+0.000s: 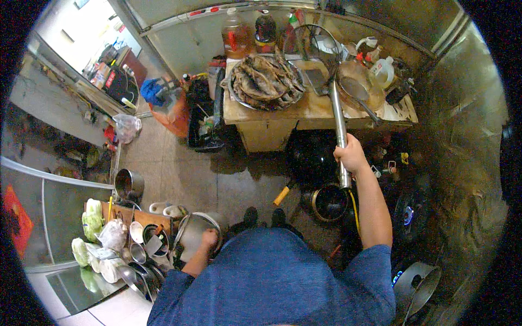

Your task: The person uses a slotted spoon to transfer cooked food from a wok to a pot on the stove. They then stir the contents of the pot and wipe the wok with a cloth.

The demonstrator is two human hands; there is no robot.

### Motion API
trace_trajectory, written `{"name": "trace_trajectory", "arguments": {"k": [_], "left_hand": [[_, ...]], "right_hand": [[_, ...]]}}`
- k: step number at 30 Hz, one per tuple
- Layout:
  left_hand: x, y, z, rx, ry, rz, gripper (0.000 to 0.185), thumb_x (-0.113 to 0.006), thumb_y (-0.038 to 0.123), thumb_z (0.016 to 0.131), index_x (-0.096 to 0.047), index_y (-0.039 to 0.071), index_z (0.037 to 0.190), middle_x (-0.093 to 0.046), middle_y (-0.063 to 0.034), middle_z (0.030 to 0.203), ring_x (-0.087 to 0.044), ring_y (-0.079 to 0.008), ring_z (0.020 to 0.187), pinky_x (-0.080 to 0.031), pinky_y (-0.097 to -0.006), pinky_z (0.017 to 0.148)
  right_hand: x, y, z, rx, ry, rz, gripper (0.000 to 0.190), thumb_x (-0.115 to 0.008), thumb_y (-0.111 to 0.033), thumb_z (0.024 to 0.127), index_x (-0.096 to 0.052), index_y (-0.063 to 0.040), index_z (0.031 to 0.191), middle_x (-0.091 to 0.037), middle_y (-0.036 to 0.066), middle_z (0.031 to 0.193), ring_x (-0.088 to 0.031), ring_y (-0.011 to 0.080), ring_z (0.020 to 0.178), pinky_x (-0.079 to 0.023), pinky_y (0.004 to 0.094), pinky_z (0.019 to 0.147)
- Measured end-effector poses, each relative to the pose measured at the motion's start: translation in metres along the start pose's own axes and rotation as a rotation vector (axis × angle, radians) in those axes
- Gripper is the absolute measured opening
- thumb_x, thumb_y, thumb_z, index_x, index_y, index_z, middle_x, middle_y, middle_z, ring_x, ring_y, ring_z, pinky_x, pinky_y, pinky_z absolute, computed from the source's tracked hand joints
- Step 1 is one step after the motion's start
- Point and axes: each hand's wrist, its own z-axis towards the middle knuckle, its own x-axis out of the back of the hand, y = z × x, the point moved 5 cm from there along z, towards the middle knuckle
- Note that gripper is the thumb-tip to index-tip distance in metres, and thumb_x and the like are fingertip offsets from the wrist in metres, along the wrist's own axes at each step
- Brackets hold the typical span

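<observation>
My right hand (351, 155) is closed around the tubular metal handle (337, 110) of a long strainer. Its round hoop (339, 49) reaches over a worktable (261, 117) at the far side. A metal platter (231, 91) beside the hoop holds a heap of dark brown whole fish (265, 79), perhaps dried or fried. Down at the left, my left hand (210, 237) is curled over a large metal pot (191, 234). Whether its fingers grip part of the pot or a lid is unclear.
Large bottles (235, 38) line the table's back; a basin (363, 75) with a ladle (354, 89) sits right. A dark pot (331, 202) and a yellow handle (281, 196) are low ahead. Blue flame (408, 216) and a wok (420, 281) lie right, cabbages (93, 220) left.
</observation>
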Motion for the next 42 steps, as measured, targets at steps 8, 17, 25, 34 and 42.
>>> {"name": "trace_trajectory", "arguments": {"k": [8,17,25,34,42], "left_hand": [[-0.004,-0.021,0.013,0.205,0.088,-0.015,0.028,-0.056,0.022,0.078,-0.064,0.000,0.092,-0.065,-0.0180,0.084,-0.063,-0.0277,0.080,-0.048,-0.0362,0.072],[0.024,0.030,-0.018,0.262,0.097,0.006,0.026,-0.056,0.024,0.076,-0.067,0.003,0.086,-0.065,-0.0172,0.086,-0.062,-0.0294,0.083,-0.047,-0.0362,0.075],[0.020,0.015,-0.021,0.273,0.069,0.077,0.030,-0.052,0.025,0.079,-0.065,0.002,0.091,-0.064,-0.0206,0.090,-0.061,-0.0338,0.088,-0.046,-0.0386,0.076],[0.005,-0.013,-0.013,0.183,0.016,0.020,0.031,-0.049,0.026,0.080,-0.063,0.000,0.090,-0.063,-0.0226,0.088,-0.060,-0.0350,0.087,-0.047,-0.0393,0.075],[0.002,-0.026,0.008,0.082,0.027,0.169,0.032,-0.047,0.026,0.080,-0.064,0.001,0.089,-0.063,-0.0224,0.090,-0.061,-0.0347,0.088,-0.046,-0.0394,0.078]], "right_hand": [[-0.018,-0.022,-0.018,0.092,0.090,-0.390,0.039,-0.056,-0.012,0.064,-0.040,-0.002,0.099,-0.057,0.023,0.081,-0.057,0.0408,0.079,-0.045,0.0475,0.072],[-0.030,-0.015,-0.030,0.167,0.240,-0.398,0.058,-0.053,-0.006,0.066,-0.038,0.000,0.121,-0.056,0.023,0.083,-0.057,0.0385,0.080,-0.044,0.0450,0.073],[-0.028,-0.017,-0.027,0.155,0.274,-0.438,0.066,-0.053,-0.008,0.068,-0.030,0.000,0.129,-0.056,0.026,0.098,-0.056,0.0415,0.088,-0.045,0.0471,0.079],[-0.026,-0.021,-0.042,0.070,0.198,-0.251,0.060,-0.055,-0.010,0.063,-0.040,0.000,0.120,-0.059,0.025,0.090,-0.058,0.0399,0.086,-0.046,0.0435,0.077],[-0.017,-0.024,-0.047,0.059,0.278,-0.197,0.049,-0.055,-0.008,0.063,-0.046,-0.003,0.112,-0.057,0.017,0.077,-0.058,0.0320,0.069,-0.047,0.0399,0.067]]}}
